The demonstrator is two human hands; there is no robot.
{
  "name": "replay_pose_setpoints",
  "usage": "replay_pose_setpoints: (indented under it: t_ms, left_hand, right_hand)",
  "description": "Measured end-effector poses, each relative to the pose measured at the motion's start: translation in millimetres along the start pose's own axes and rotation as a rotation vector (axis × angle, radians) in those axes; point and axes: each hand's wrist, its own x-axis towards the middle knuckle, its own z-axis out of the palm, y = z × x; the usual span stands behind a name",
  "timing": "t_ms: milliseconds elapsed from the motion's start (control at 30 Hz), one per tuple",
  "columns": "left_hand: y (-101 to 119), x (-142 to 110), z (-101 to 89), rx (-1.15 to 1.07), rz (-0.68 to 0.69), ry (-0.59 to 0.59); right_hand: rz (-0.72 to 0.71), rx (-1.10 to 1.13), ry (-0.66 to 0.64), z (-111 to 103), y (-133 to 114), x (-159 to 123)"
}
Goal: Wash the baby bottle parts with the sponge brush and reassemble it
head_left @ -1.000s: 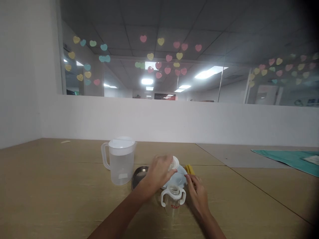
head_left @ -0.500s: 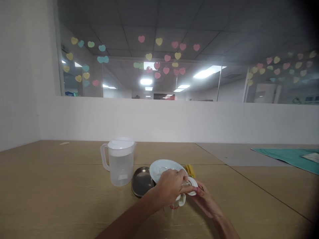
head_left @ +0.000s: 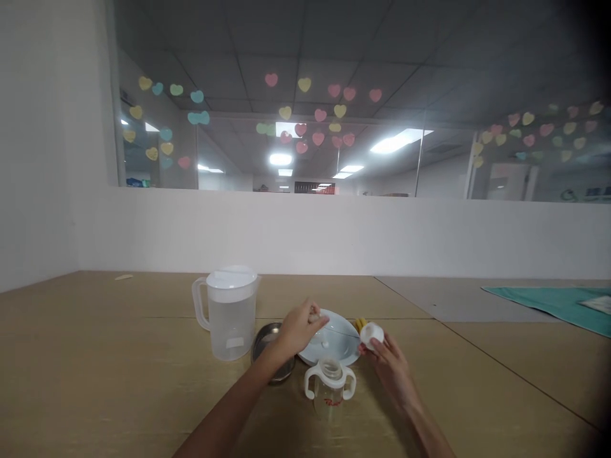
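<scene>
My left hand is closed in a pinch over the pale bowl, holding a small translucent piece that looks like a bottle nipple. On the right, my right hand grips a white bottle collar at the bowl's right edge, its opening turned partly toward me. Between my forearms a clear baby bottle with two white handles and red print stands upright, its neck uncovered. Something small and white lies in the bowl, partly hidden by my left hand.
A translucent lidded pitcher stands at left. Beside it, a metal tray is partly covered by my left arm. A yellow object sits behind the white collar. A teal cloth lies far right, below the white wall.
My hands have moved apart. The left went up and left over the bowl with the translucent piece, while the right keeps the white collar. The bottle now shows fully.
</scene>
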Motion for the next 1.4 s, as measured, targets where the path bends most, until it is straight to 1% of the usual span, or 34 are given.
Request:
replay_pose_setpoints:
  t_ms: [67, 100, 133, 167, 200, 233, 267, 300, 367, 400, 467, 500, 533, 567, 600, 633, 667, 700, 733, 800, 867, 933, 1000, 1067, 1167, 1233, 1300, 1400]
  left_hand:
    - [-16.6, -2.4, -1.1, 0.330, 0.017, -0.109]
    - [-22.6, -3.8, -0.2, 0.433, 0.024, -0.173]
    - [-26.3, -4.6, 0.9, 0.492, 0.033, -0.226]
    - [-27.5, -4.6, 0.9, 0.520, 0.045, -0.255]
    - [-26.2, -3.7, -1.1, 0.529, 0.062, -0.254]
    - [-22.4, -2.2, -6.1, 0.531, 0.084, -0.222]
    - [-16.7, -0.4, -14.9, 0.532, 0.105, -0.156]
    - [-9.7, 0.8, -27.8, 0.538, 0.132, -0.068]
    - [4.6, -1.1, -64.7, 0.602, 0.165, 0.149]
    - [10.1, -5.0, -87.1, 0.663, 0.150, 0.291]
    - [14.1, -18.3, -132.9, 0.737, 0.063, 0.596]
    - [12.0, -26.5, -153.5, 0.746, -0.013, 0.731]
    - [7.1, -34.4, -170.9, 0.754, -0.115, 0.836]
    - [-0.1, -41.0, -184.4, 0.762, -0.238, 0.849]
    - [-9.0, -45.7, -193.6, 0.754, -0.379, 0.843]
    - [-19.0, -47.9, -198.6, 0.722, -0.516, 0.804]
    - [-29.3, -47.6, -199.9, 0.675, -0.627, 0.745]
    - [-39.2, -44.9, -198.2, 0.635, -0.680, 0.677]
    - [-48.5, -40.5, -194.3, 0.604, -0.699, 0.612]
    - [-64.0, -28.8, -183.4, 0.549, -0.624, 0.544]
    - [-75.7, -17.0, -172.5, 0.457, -0.520, 0.548]
    - [-84.8, -7.4, -163.9, 0.305, -0.431, 0.606]
    - [-91.7, -0.1, -157.8, 0.121, -0.380, 0.704]
    - [-96.0, 5.5, -153.7, -0.057, -0.380, 0.825]
    - [-96.6, 12.1, -149.8, -0.397, -0.393, 1.015]
    - [-93.8, 15.6, -147.7, -0.603, -0.381, 1.092]
    - [-89.6, 18.4, -144.6, -0.710, -0.379, 1.136]
    - [-81.8, 22.4, -136.3, -0.790, -0.354, 1.199]
  right_hand:
    - [0.001, -0.140, 0.022, 3.3, 9.3, 1.5]
    - [-0.012, -0.226, 0.023, 3.7, 14.3, 1.3]
    - [-0.036, -0.324, 0.022, 3.3, 19.1, 0.6]
    - [-0.068, -0.429, 0.024, 2.2, 23.3, -0.3]
    - [-0.103, -0.535, 0.026, 0.9, 26.7, -1.5]
    - [-0.138, -0.633, 0.025, -0.4, 29.2, -2.6]
    - [-0.173, -0.716, 0.022, -1.2, 30.8, -3.6]
    - [-0.205, -0.781, 0.012, -1.4, 31.6, -4.4]
    - [-0.260, -0.875, -0.011, 0.0, 32.2, -5.4]
    - [-0.285, -0.908, -0.019, 1.2, 32.5, -5.6]
    - [-0.317, -0.952, -0.020, 3.6, 34.3, -5.5]
    - [-0.321, -0.968, -0.012, 4.5, 35.8, -5.4]
    - [-0.320, -0.983, -0.006, 5.1, 37.5, -5.2]
    - [-0.315, -0.996, -0.007, 5.4, 39.2, -5.2]
    - [-0.310, -1.007, -0.012, 5.4, 40.7, -5.2]
    - [-0.306, -1.015, -0.020, 5.4, 41.8, -5.4]
    - [-0.305, -1.020, -0.029, 5.3, 42.5, -5.7]
    - [-0.307, -1.023, -0.037, 5.2, 42.7, -6.1]
    - [-0.308, -1.025, -0.039, 5.2, 42.5, -6.6]
    - [-0.311, -1.026, -0.035, 5.4, 41.6, -7.4]
    - [-0.308, -1.023, -0.035, 5.9, 40.6, -7.9]
    - [-0.293, -1.018, -0.036, 6.3, 40.1, -7.9]
    - [-0.268, -1.012, -0.038, 6.7, 39.9, -7.6]
    - [-0.251, -1.004, -0.045, 7.0, 39.8, -7.4]
    - [-0.263, -0.979, -0.055, 7.0, 39.5, -7.4]
    - [-0.272, -0.946, -0.039, 6.4, 38.4, -7.9]
    - [-0.277, -0.896, -0.014, 5.7, 35.4, -9.2]
    - [-0.329, -0.803, 0.035, 7.4, 23.9, -14.2]
